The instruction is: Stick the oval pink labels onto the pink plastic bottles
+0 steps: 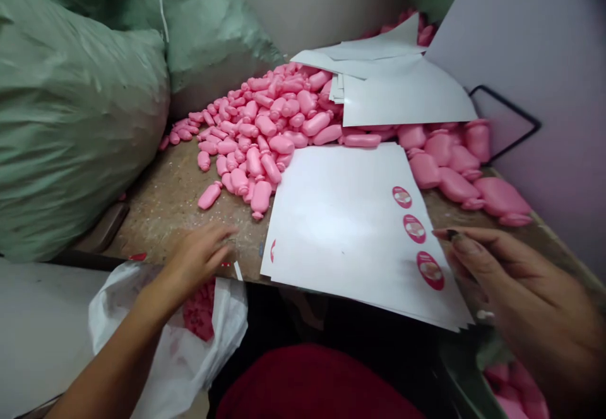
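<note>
My left hand is held over the table's front edge with its fingers stretched out and nothing in it. Ahead of it lies a single pink plastic bottle, apart from a large heap of the same small bottles. A stack of white sticker sheets lies in front of me, with round pink stickers down its right side. My right hand is just right of these stickers, thumb and forefinger pinched together. Whatever is between those fingertips is too small to make out.
Big green sacks stand at the left and back. More white sheets rest on the heap. An open white bag with pink pieces hangs below the table edge. A pale panel with a black bracket bounds the right.
</note>
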Demonstrator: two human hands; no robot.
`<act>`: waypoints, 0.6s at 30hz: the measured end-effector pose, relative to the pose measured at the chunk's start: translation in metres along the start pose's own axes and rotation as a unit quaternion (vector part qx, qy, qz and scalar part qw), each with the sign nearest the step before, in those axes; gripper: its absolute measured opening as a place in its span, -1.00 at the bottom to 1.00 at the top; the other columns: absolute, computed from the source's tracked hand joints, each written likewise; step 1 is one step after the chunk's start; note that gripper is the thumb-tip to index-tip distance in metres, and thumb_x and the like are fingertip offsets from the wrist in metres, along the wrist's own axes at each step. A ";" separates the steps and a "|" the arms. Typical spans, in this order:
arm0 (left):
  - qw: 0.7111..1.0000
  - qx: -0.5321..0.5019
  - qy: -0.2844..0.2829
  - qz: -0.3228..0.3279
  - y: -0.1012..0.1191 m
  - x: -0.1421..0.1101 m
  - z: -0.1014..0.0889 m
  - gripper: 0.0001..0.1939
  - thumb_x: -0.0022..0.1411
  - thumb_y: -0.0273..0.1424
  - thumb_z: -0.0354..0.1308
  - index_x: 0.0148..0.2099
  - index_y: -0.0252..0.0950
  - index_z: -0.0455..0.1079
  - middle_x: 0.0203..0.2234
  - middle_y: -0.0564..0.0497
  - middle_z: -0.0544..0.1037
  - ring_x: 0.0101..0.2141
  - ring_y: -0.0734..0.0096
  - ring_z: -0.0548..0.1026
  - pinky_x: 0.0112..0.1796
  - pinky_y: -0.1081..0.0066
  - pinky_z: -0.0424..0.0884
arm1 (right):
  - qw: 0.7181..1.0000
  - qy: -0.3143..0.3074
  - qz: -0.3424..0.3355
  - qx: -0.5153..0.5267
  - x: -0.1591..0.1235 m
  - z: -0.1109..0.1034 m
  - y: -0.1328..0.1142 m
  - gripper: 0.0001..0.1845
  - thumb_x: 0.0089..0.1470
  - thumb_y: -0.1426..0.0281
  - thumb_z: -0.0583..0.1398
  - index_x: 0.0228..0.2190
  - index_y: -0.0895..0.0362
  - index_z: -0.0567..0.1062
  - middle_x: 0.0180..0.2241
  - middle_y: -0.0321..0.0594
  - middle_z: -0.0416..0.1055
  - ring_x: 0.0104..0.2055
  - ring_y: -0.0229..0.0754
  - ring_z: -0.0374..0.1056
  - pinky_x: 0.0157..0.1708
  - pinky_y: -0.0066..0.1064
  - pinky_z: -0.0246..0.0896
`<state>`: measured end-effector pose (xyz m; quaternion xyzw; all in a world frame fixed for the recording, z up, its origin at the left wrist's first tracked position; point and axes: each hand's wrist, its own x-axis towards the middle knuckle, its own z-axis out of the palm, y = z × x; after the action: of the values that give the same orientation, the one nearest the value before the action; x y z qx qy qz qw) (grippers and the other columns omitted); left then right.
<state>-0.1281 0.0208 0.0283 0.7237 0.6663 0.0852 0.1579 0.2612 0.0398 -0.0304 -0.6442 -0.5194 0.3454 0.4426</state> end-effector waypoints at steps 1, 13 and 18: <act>0.998 0.021 0.036 0.048 0.006 0.024 0.005 -0.66 0.25 -0.47 0.03 -0.01 -0.23 0.53 0.01 -0.18 0.56 0.02 0.14 0.47 0.09 0.12 0.31 | 1.000 0.002 -0.008 -0.014 -0.001 0.000 -0.006 -0.62 0.04 -0.08 0.23 -0.32 -0.07 0.56 -0.40 -0.23 0.49 -0.45 -0.12 0.36 -0.58 -0.34 0.23; 0.996 -0.020 0.075 0.050 0.013 0.110 0.002 -0.75 0.08 -0.56 0.24 -0.16 -0.25 0.51 -0.03 0.09 0.57 0.18 0.17 0.33 0.21 0.22 0.16 | 0.978 -0.062 -0.032 -0.197 -0.024 -0.035 0.005 -0.76 0.20 0.25 0.12 -0.25 0.08 0.55 -0.31 -0.18 0.61 -0.28 -0.05 0.51 -0.32 -0.29 0.30; 0.887 -0.405 0.151 -0.160 0.073 0.077 0.006 -0.78 0.02 -0.63 0.24 -0.27 -0.26 0.43 -0.39 0.19 0.55 -0.28 0.48 0.49 -0.26 0.56 0.46 | 0.961 -0.098 -0.057 -0.252 -0.038 -0.033 0.002 -0.75 0.20 0.31 0.13 -0.14 0.05 0.56 -0.14 -0.15 0.63 -0.16 0.04 0.55 -0.20 -0.21 0.32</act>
<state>-0.0500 0.0922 0.0408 0.4585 0.6968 0.4295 0.3461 0.2836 -0.0040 -0.0205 -0.6673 -0.6661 0.2389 0.2322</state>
